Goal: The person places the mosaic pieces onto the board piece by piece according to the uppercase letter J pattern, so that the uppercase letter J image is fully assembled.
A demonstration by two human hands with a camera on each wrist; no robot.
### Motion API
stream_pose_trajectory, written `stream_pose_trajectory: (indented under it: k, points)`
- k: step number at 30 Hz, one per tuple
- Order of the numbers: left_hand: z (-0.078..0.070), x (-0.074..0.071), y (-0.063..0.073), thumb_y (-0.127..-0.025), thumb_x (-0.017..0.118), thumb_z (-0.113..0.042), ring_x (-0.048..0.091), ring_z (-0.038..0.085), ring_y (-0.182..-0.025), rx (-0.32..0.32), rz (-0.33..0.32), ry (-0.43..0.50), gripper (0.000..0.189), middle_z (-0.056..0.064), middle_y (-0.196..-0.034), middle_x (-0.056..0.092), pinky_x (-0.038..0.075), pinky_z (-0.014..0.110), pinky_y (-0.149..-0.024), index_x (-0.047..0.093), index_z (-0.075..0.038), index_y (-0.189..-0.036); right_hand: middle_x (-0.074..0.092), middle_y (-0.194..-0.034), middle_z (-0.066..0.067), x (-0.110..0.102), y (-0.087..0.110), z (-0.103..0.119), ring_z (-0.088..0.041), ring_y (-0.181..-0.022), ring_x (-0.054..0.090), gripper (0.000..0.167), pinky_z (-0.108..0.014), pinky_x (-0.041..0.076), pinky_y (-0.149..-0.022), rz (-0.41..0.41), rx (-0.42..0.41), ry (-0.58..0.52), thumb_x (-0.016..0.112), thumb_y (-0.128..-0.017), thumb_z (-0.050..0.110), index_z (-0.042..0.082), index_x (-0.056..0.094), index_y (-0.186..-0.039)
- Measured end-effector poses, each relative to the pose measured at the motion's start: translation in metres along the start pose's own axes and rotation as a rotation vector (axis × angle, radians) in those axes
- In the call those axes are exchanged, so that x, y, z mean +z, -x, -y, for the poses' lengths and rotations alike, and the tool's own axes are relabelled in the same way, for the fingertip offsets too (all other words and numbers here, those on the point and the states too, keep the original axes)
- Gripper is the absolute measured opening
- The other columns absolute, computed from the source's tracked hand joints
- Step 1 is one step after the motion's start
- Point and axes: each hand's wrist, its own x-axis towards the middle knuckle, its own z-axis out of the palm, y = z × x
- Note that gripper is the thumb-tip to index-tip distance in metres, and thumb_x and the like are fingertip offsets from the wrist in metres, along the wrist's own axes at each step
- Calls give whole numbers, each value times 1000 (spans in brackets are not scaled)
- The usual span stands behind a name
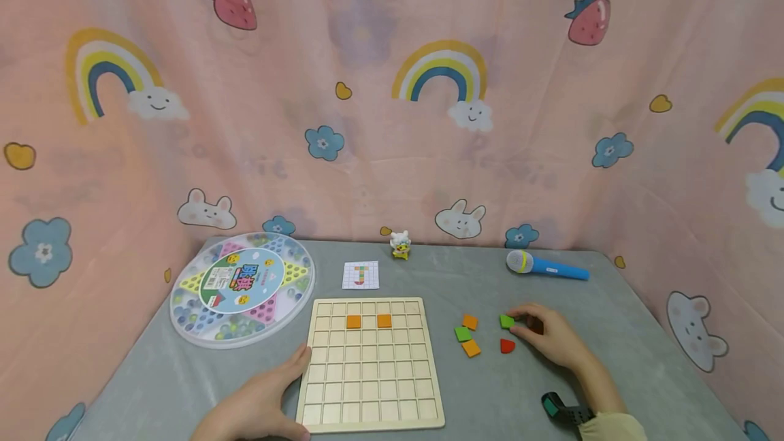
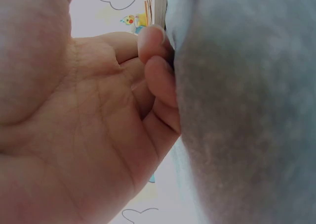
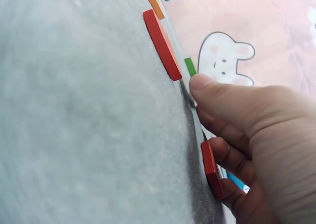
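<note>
A wooden grid board [image 1: 370, 366] lies on the table, with two orange tiles [image 1: 353, 322] in its upper part. My left hand [image 1: 257, 397] rests at the board's left side, fingertips against that edge and thumb by the lower left corner. Right of the board, my right hand [image 1: 554, 339] pinches a green tile [image 1: 506, 322] between thumb and index finger. In the right wrist view, a red piece [image 3: 212, 169] lies by the other fingers, hidden in the head view. Close by are another red piece [image 1: 507, 346], two loose orange tiles [image 1: 470, 348] and a second green tile [image 1: 462, 334].
A patterned card [image 1: 361, 275] lies behind the board, near a small figurine [image 1: 401, 245]. At left is a round marble board game [image 1: 241, 291]. A blue toy microphone [image 1: 548, 267] lies at the back right. A pink printed curtain [image 1: 392, 175] surrounds the grey table [image 1: 478, 393].
</note>
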Motion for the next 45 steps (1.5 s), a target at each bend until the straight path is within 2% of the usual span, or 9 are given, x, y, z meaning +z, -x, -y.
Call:
stream_pose_trajectory:
  k: [7, 12, 19, 21, 24, 28, 35, 41, 45]
  points:
    - [-1, 0, 1, -68, 98, -43, 40, 49, -148, -5, 3, 8, 129, 25, -172, 25, 44, 60, -112, 27, 5, -165, 69, -99, 0, -2, -1, 8, -6, -81, 55, 22, -26, 49, -69, 11, 58, -19, 79, -96, 15, 9, 77, -117]
    - [0, 0, 1, -69, 98, -43, 42, 48, -147, 11, -4, -12, 129, 25, -172, 26, 45, 56, -113, 27, 5, -165, 63, -92, -1, -3, -3, 18, -9, -77, 53, 23, -26, 45, -65, -20, 101, -12, 79, -96, 16, 8, 76, -118]
    - [1, 1, 2, -70, 98, -40, 39, 46, -149, 30, -5, 0, 126, 27, -171, 24, 44, 52, -114, 29, 6, -164, 64, -95, -1, -2, -11, 40, -15, -83, 54, 28, -26, 46, -68, -63, 145, 12, 78, -99, 26, 10, 76, -122]
    - [1, 1, 3, -68, 98, -42, 38, 46, -150, 19, -7, 8, 128, 26, -172, 23, 43, 52, -115, 28, 5, -164, 68, -99, -2, 0, -15, 47, -15, -87, 55, 30, -26, 48, -71, -77, 138, -1, 77, -100, 27, 9, 76, -123]
    - [1, 1, 3, -67, 99, -44, 37, 47, -151, 16, -11, 11, 130, 26, -172, 23, 41, 59, -115, 28, 5, -165, 72, -105, -2, 2, -22, 59, -14, -91, 56, 29, -26, 49, -75, -101, 115, 10, 76, -100, 26, 8, 76, -123]
    - [-1, 0, 1, -67, 99, -44, 37, 47, -151, 14, -8, 10, 130, 27, -172, 23, 38, 67, -113, 28, 4, -165, 74, -107, -4, 8, -30, 78, -16, -91, 56, 26, -28, 48, -73, -114, 75, 25, 76, -100, 21, 7, 77, -122]
    - [-5, -5, -2, -67, 99, -43, 37, 47, -152, 4, 1, 14, 129, 26, -172, 23, 37, 68, -114, 29, 5, -164, 73, -103, -6, 28, -48, 102, -20, -90, 57, 23, -30, 46, -70, -126, 23, 19, 78, -97, 15, 6, 78, -118]
    - [-3, -4, -4, -66, 100, -44, 35, 48, -153, -5, 9, 31, 130, 26, -172, 22, 35, 70, -114, 29, 5, -164, 74, -106, -8, 55, -60, 117, -21, -93, 59, 21, -35, 49, -77, -124, -1, -2, 80, -95, 11, 5, 78, -115]
    - [-2, -2, -1, -66, 100, -43, 35, 47, -153, 5, 6, 21, 130, 27, -172, 23, 38, 63, -116, 29, 6, -164, 74, -106, -7, 70, -65, 132, -20, -93, 59, 20, -38, 50, -80, -100, -19, -37, 80, -95, 11, 5, 78, -114]
